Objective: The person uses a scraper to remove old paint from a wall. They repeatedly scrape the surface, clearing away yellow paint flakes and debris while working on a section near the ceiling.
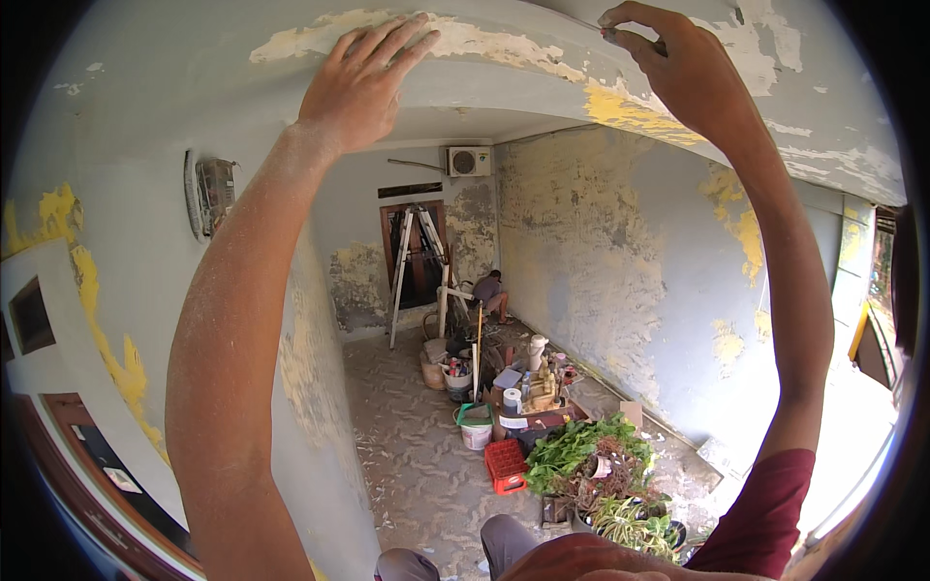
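Overhead, my left hand (pixel 363 91) lies with its fingers extended against a grey-painted beam (pixel 501 91), beside a strip of peeled paint (pixel 501 51). Dust coats that forearm. My right hand (pixel 686 76) is raised at the beam's right part, thumb and fingers closed around the handle of a thin hand tool (pixel 612 34). Most of this tool is hidden by the fingers or by the picture's upper rim, so its exact kind cannot be told. Below the right hand, yellow undercoat (pixel 632 112) shows along the beam's edge.
Far below, potted plants (pixel 588 457), a red plastic crate (pixel 506 465), a white bucket (pixel 476 436) and a cluttered table (pixel 534 417) stand on the paved floor (pixel 414 436). Farther back are a stepladder (pixel 399 279) and a crouching person (pixel 488 290). An electricity meter (pixel 216 192) projects from the left wall.
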Motion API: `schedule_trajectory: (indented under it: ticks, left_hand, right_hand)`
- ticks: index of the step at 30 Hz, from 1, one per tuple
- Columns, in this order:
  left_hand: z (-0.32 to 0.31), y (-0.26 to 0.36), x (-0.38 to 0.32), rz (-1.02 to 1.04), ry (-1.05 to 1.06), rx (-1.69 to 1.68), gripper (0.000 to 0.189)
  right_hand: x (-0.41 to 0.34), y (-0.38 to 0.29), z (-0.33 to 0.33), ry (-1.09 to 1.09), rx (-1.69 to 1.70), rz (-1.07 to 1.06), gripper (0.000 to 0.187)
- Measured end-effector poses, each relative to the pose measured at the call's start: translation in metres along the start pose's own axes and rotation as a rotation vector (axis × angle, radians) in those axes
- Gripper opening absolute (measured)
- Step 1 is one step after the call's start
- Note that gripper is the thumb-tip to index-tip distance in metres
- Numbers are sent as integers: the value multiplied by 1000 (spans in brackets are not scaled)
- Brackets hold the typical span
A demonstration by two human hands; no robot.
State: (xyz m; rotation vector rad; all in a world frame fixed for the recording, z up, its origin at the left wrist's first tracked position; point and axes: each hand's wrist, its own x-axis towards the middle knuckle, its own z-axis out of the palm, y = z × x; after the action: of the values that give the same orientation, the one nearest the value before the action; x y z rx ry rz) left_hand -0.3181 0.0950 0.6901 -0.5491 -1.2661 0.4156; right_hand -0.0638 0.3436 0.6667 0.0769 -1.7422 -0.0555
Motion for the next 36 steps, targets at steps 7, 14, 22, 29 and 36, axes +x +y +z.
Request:
schedule_trajectory:
  ticks: [7, 14, 22, 29, 36]
  left_hand:
    - [2, 0, 2, -3, 5, -54, 79]
    - [4, -7, -4, -71, 45, -65, 73]
    - [-32, -8, -27, 75, 372, 115, 34]
    - [-11, -9, -52, -84, 128, -48, 73]
    - [-17, 14, -46, -154, 192, -41, 55]
  right_hand:
    - [-11, -27, -40, -33, -202, 24, 30]
    - [10, -23, -11, 40, -158, -197, 25]
    - [17, 1, 66, 40, -445, -361, 21]
    - [-9, 43, 66, 113, -321, -421, 31]
    - [11, 89, 71, 143, -176, -438, 37]
